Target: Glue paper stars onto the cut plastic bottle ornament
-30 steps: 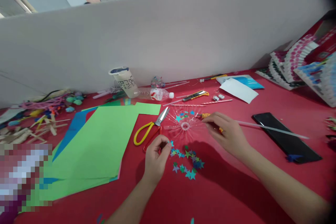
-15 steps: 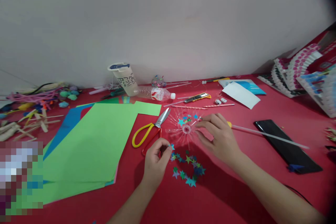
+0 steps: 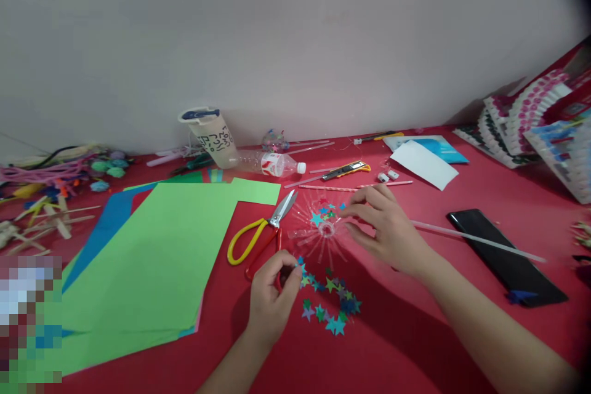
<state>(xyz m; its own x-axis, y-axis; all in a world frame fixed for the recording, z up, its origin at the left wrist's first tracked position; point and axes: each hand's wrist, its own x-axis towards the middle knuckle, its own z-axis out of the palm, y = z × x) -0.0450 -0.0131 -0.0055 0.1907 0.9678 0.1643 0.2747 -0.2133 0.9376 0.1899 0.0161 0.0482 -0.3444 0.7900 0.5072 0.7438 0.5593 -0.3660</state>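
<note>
My left hand [image 3: 276, 295] pinches a small blue star [image 3: 299, 268] at the upper left end of a curved line of blue, green and purple stars [image 3: 339, 323] on the red table. A clear plastic bottle top [image 3: 327, 229], cut into strips that fan out flat round its neck, lies just beyond. Several loose stars [image 3: 316, 219] rest on its far side. My right hand [image 3: 385, 228] reaches in from the right, thumb and fingers bent round the ends of its right-hand strips. Exactly what those fingertips grip is partly hidden. Yellow-and-red-handled scissors [image 3: 248, 240] lie left of the bottle top.
Green paper sheets [image 3: 157, 258] cover the left. Behind stand a white cup [image 3: 212, 141], a lying plastic bottle [image 3: 277, 165] and a box cutter [image 3: 346, 170]. On the right, a clear rod [image 3: 480, 237] crosses a black phone [image 3: 489, 258]. A white partition [image 3: 295, 49] rises behind.
The view has tilted slightly downward. My left hand has moved slightly toward me, still pinching the star. My right hand stays at the strips, shifted a little.
</note>
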